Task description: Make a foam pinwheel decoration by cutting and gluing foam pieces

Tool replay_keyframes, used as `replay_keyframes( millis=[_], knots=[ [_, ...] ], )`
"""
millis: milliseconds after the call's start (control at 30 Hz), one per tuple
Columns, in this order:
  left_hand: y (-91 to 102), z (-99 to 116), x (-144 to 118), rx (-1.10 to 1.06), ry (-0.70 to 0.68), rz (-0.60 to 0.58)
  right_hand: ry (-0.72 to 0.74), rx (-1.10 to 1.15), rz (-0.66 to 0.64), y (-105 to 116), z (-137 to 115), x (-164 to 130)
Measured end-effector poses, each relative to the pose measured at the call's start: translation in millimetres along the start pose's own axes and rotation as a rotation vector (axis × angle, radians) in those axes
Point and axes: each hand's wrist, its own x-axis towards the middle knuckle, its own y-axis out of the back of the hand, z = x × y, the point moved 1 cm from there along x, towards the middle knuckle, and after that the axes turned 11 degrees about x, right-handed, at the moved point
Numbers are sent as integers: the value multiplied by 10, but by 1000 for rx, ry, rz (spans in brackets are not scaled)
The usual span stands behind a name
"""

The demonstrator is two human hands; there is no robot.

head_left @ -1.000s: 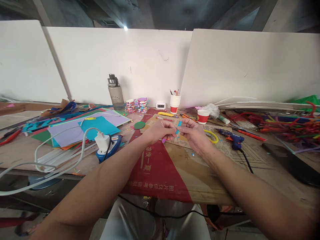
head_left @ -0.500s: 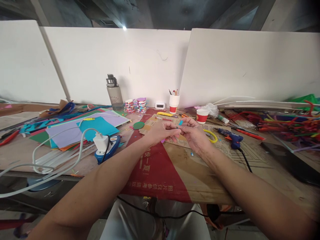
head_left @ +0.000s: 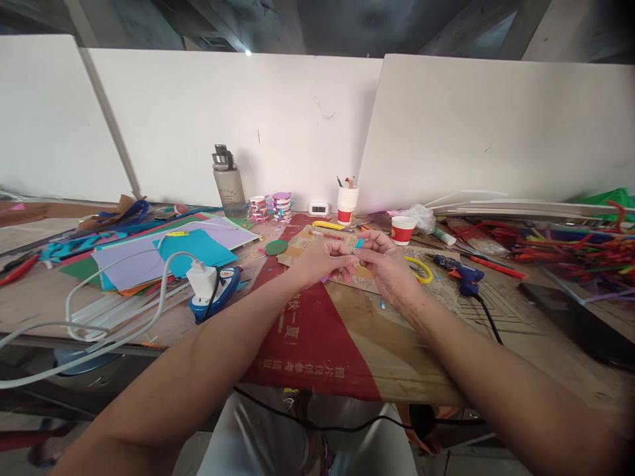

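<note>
A small blue strip of paper (head_left: 359,244) shows between my two hands above the cardboard. My right hand (head_left: 384,263) pinches it between thumb and fingers. From the other side my left hand (head_left: 325,261) has its thumb and fingertips closed close to the strip's lower end; what lies between them is too small to make out. Beneath and around the hands is a piece of brown cardboard (head_left: 297,246). A green paper disc (head_left: 276,247) lies left of my left hand, and a yellow ring-shaped handle (head_left: 421,271) is just right of my right hand.
A blue glue gun (head_left: 459,274) and a black phone-like slab (head_left: 580,324) lie to the right. Behind stand a paper cup (head_left: 403,231), stacked cups (head_left: 347,203) and a bottle (head_left: 229,185). Coloured paper (head_left: 133,261) and a blue power strip (head_left: 215,297) with cables are at left.
My hands stay almost in place, with the fingers shifting slightly around the blue strip. The whole view has moved a little.
</note>
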Motion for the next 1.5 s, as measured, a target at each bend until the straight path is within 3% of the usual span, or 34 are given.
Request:
replay_keyframes(
  millis=[333, 767, 1500],
  knots=[
    [48, -25, 26, -97, 6, -26, 175, -199, -116, 37, -6, 14],
    [39, -67, 40, -183, -20, -62, 220, -277, -184, 71, -5, 31],
    [52, 13, 3, -25, 10, -37, 292, -413, -31, 56, -67, -2]
  ],
)
